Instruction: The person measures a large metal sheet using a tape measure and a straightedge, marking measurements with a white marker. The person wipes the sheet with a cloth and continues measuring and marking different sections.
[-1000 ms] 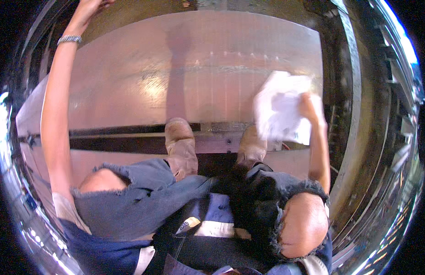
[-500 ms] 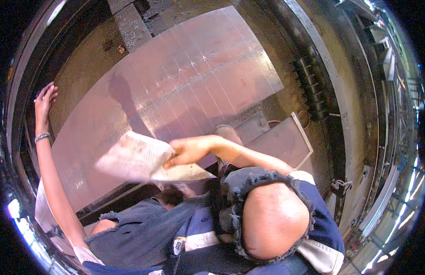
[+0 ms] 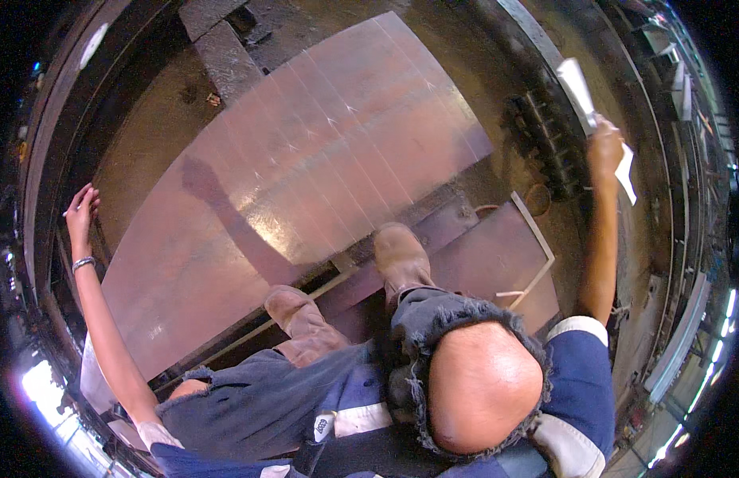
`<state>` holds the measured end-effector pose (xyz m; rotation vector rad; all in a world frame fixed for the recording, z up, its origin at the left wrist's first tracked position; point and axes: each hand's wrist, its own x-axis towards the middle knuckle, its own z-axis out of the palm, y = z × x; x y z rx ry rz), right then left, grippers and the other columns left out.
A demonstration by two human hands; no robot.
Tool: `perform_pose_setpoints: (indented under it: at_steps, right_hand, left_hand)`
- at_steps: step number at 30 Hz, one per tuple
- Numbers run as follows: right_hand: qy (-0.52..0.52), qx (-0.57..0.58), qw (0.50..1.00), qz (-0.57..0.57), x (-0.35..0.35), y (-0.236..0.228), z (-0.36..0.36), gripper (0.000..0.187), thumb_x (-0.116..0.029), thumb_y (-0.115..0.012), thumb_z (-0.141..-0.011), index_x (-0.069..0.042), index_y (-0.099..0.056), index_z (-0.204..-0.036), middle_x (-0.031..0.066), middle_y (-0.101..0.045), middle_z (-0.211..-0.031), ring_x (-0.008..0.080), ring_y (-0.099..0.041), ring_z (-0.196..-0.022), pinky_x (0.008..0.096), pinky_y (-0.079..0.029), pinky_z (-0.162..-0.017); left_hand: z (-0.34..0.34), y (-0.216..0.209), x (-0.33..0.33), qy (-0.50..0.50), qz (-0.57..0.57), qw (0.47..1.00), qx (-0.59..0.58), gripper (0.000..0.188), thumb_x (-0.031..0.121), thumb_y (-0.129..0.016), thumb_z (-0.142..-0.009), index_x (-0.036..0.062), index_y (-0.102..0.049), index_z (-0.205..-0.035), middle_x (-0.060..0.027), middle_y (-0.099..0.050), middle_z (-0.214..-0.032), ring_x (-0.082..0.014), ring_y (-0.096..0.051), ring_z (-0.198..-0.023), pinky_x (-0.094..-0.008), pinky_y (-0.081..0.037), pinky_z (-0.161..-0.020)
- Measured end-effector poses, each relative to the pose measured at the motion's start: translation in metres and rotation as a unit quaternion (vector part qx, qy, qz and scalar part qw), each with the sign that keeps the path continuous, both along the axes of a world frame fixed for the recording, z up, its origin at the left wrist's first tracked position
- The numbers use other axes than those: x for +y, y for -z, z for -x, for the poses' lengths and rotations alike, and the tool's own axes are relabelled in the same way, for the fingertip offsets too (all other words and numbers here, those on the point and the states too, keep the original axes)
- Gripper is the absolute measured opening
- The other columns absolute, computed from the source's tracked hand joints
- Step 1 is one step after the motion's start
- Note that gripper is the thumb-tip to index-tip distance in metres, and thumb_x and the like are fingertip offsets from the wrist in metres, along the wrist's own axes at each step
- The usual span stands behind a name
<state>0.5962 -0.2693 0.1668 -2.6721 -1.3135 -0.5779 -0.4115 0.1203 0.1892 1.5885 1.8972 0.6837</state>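
Observation:
My right arm reaches out to the far right, its hand closed round a sheaf of white paper that shows above and below the fist. Out at the left edge, my left hand is raised with its fingers pinched together; a short white stick seems to poke out of them, too small to tell its kind. Between the two arms lies a large reddish-grey metal plate with a curved edge. Thin white lines and small arrow-like marks run across it. Neither hand touches the plate.
My brown boots are at the plate's near edge. A smaller metal sheet with a pale strip along its edge lies at right. Beyond it stands a dark ribbed metal part. A heavy dark beam passes under the plate's far side.
My right hand has swung the paper from in front of my lap out to the far right, uncovering my boots. My left hand has dropped slightly toward me.

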Motion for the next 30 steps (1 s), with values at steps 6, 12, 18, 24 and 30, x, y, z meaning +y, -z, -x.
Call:
perform_pose_setpoints:
  at_steps: [6, 12, 18, 24, 30]
  right_hand:
    - [-0.376, 0.47, 0.765, 0.229, 0.073, 0.062, 0.382, 0.02, -0.011, -0.055, -0.086, 0.0, -0.066, -0.097, 0.0247, -0.067, -0.091, 0.0352, -0.067, -0.082, 0.0467, -0.054, -0.073]
    - [-0.597, 0.691, 0.362, 0.187, 0.101, 0.081, 0.413, 0.031, -0.01, -0.066, -0.08, -0.001, -0.067, -0.109, 0.0114, -0.072, -0.095, 0.0195, -0.063, -0.086, 0.039, -0.053, -0.078]
    - [-0.062, -0.029, 0.98, 0.187, 0.106, 0.136, -0.03, 0.029, -0.022, -0.048, -0.091, -0.004, -0.07, -0.086, 0.0194, -0.071, -0.09, 0.0363, -0.071, -0.081, 0.0475, -0.056, -0.071]
    - [0.028, -0.072, 0.997, -0.015, 0.079, 0.06, -0.177, 0.041, -0.024, -0.049, -0.094, -0.028, -0.059, -0.134, 0.0133, -0.066, -0.121, 0.0356, -0.065, -0.105, 0.0451, -0.052, -0.09]
    - [-0.255, 0.188, 0.946, 0.064, 0.151, 0.114, 0.077, 0.029, -0.016, -0.055, -0.093, -0.003, -0.058, -0.119, 0.0233, -0.062, -0.109, 0.0321, -0.061, -0.096, 0.0443, -0.049, -0.083]
  left_hand:
    - [-0.047, -0.067, -0.029, 0.049, -0.058, 0.995, 0.068, 0.033, 0.026, -0.065, -0.095, 0.008, -0.066, -0.123, -0.0019, -0.072, -0.1, -0.0051, -0.064, -0.08, -0.019, -0.047, -0.067]
    - [-0.104, -0.131, -0.076, 0.058, -0.069, 0.99, 0.111, 0.037, 0.032, -0.064, -0.096, 0.0102, -0.064, -0.125, -0.0042, -0.072, -0.106, -0.005, -0.063, -0.084, -0.0187, -0.046, -0.069]
    - [0.03, -0.258, -0.178, -0.02, -0.138, 0.967, 0.215, 0.041, 0.031, -0.065, -0.096, 0.009, -0.063, -0.13, -0.0086, -0.069, -0.114, -0.0123, -0.066, -0.094, -0.0253, -0.051, -0.082]
    - [0.058, -0.28, -0.224, -0.099, -0.137, 0.964, 0.207, 0.034, 0.028, -0.065, -0.095, 0.008, -0.066, -0.122, -0.0069, -0.07, -0.11, -0.013, -0.067, -0.093, -0.0261, -0.052, -0.082]
    - [-0.13, -0.204, -0.215, -0.047, -0.157, 0.977, 0.138, 0.028, 0.024, -0.066, -0.094, 0.007, -0.07, -0.115, -0.0053, -0.072, -0.106, -0.0137, -0.068, -0.093, -0.0269, -0.054, -0.082]
